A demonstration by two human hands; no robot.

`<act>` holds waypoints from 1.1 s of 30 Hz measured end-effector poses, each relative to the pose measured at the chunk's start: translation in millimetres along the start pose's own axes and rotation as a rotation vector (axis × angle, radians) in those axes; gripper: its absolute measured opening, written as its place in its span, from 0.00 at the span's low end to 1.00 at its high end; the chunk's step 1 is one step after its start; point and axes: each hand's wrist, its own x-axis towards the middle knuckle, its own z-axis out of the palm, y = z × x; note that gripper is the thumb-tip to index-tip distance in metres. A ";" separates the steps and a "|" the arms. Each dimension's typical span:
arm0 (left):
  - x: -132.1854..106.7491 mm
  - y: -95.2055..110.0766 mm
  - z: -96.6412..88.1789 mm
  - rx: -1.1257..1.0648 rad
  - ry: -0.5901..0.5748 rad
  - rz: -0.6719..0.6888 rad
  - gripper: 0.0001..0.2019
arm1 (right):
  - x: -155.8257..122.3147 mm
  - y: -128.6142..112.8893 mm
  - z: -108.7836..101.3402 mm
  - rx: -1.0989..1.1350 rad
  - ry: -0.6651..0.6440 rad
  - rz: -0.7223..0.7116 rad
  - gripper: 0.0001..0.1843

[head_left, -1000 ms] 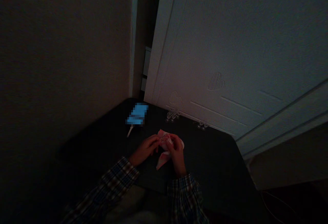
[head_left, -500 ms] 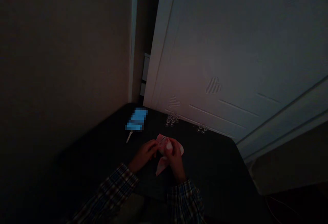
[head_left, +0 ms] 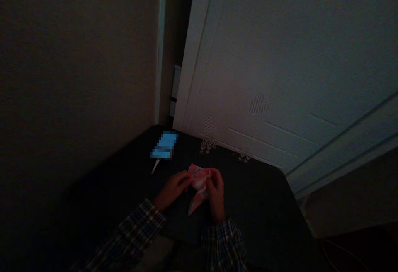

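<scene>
The room is very dim. A folded pink paper piece (head_left: 198,185) sits between both hands above a dark table (head_left: 261,197). My left hand (head_left: 171,188) pinches its left side with the fingertips closed. On the right side my right hand (head_left: 216,193) grips it, fingers curled around the upper part. A pointed end of the paper hangs down toward the table. Both arms wear plaid sleeves.
A lit phone screen (head_left: 164,144) lies at the table's far left corner with a white cable (head_left: 154,166) below it. Small clear glassy items (head_left: 207,144) and a second group of clear items (head_left: 243,156) stand along a white door (head_left: 264,77). A wall rises on the left.
The hands and the pink paper stay nearly in place; the right fingers have shifted slightly over the paper's top. The view has tilted a little.
</scene>
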 end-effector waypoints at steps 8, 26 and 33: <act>-1.4 5.2 -0.8 0.007 0.021 0.015 0.16 | -1.1 -9.3 7.2 -0.186 -0.104 -0.065 0.14; 0.7 0.8 -2.6 0.061 0.039 0.002 0.16 | 2.1 -2.9 -0.1 -0.226 0.090 -0.002 0.17; 1.2 -1.4 -1.0 0.118 0.061 0.043 0.16 | 3.4 -4.4 -1.3 -0.200 0.073 0.015 0.12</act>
